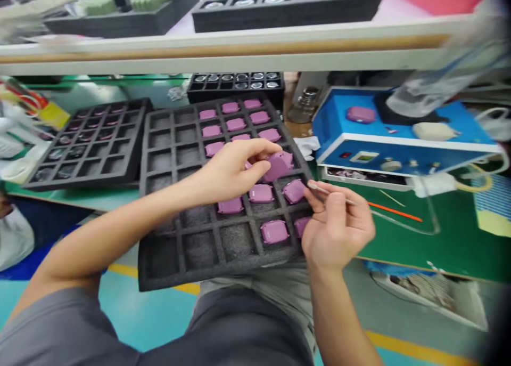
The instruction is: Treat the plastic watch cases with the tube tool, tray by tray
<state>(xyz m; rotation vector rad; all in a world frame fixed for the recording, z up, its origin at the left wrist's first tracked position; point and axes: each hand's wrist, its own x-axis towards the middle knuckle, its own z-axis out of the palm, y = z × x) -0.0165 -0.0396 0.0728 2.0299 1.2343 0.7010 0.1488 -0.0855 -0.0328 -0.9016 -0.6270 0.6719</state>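
Purple casing (277, 166): pinched between thumb and fingertips of the left hand (229, 169), raised just above the black foam tray (159, 273), over its right-hand middle cells. Stood tilted, broad face turned partly toward the right hand (339, 227). Looked roughly square with rounded corners, so showed no clear long axis. Lay up and to the left of the right hand, near it but apart, and far closer to the left hand that gripped it. Right hand: closed around a thin metal tool (331, 194), nipped between thumb and forefinger, shaft running leftward and slightly up, tip stopping short of the held piece and hanging over a seated casing (295, 191) in its cell. Noted as well: more such pieces in neighbouring cells, the tray at the near edge of the green worktop (439, 238), a blue machine (399, 137) off to the right.
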